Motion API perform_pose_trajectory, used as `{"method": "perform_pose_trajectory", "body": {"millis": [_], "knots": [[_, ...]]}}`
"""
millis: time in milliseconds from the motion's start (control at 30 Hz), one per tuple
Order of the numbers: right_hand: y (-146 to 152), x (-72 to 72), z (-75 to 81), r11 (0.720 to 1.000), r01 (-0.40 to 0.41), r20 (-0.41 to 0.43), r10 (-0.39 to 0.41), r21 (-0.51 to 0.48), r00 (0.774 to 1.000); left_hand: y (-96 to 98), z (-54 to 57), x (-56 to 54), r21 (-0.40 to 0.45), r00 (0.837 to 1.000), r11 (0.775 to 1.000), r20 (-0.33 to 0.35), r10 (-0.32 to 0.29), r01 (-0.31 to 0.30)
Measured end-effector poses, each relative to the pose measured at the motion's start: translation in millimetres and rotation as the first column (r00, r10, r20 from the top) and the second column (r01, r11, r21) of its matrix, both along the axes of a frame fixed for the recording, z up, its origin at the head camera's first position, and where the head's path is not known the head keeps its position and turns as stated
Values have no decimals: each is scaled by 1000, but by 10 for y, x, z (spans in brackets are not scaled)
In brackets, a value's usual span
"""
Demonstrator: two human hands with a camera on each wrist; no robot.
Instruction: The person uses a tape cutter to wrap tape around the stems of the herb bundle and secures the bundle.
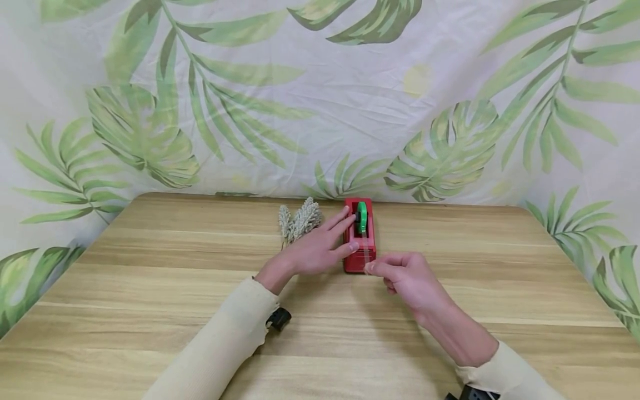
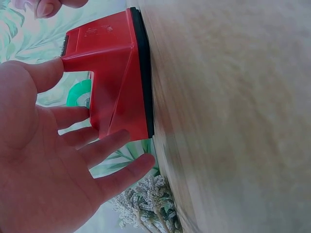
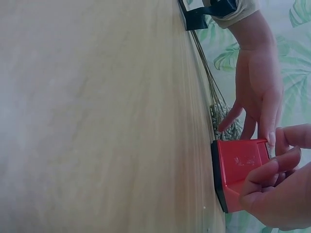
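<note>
A red tape dispenser (image 1: 356,261) with a dark base stands on the wooden table (image 1: 200,333), holding a green tape roll (image 1: 362,218). My left hand (image 1: 315,251) steadies it from the left: the thumb touches the front edge beside the toothed cutter (image 2: 64,45), and the spread, fairly straight fingers lie along the side. From the roll a clear strip of tape (image 1: 366,248) runs forward over the cutter end. My right hand (image 1: 414,280) pinches the strip's free end between thumb and forefinger, just in front of the dispenser; its other fingers are curled in.
Just left of the dispenser, partly behind my left hand, lies a bunch of pale dried flowers (image 1: 304,219) with thin stems (image 3: 206,65). A leaf-patterned cloth (image 1: 350,111) hangs behind the table's back edge. Dark wrist devices (image 1: 280,319) sit at both sleeves.
</note>
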State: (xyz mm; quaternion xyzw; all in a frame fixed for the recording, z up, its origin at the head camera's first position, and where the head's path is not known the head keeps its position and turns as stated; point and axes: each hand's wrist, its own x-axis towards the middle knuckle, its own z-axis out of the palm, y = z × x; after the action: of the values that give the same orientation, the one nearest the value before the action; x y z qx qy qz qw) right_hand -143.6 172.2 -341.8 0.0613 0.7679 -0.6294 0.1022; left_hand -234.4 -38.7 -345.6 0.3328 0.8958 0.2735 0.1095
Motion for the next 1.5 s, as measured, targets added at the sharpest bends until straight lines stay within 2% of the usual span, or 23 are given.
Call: {"method": "perform_pose_trajectory", "body": {"millis": [133,167,333,567,800,1500], "knots": [[7,28,13,1000,3,9,-3,4,1000,-4,1,-6,14,1000,1000,8,-7,7],[8,36,17,1000,2,10,-2,8,1000,-7,-46,-43,14,1000,1000,-5,-10,10],[10,66,19,1000,-9,3,9,10,1000,-21,-85,-75,28,1000,999,-5,-19,19],[16,108,17,998,-40,-10,41,44,999,-2,7,3,6,1000,1000,20,4,-4],[39,150,27,997,-58,-11,58,51,998,2,-3,14,-15,999,999,38,35,-34],[37,278,57,997,-78,3,78,24,997,4,-1,19,-11,999,999,29,30,-30]]}}
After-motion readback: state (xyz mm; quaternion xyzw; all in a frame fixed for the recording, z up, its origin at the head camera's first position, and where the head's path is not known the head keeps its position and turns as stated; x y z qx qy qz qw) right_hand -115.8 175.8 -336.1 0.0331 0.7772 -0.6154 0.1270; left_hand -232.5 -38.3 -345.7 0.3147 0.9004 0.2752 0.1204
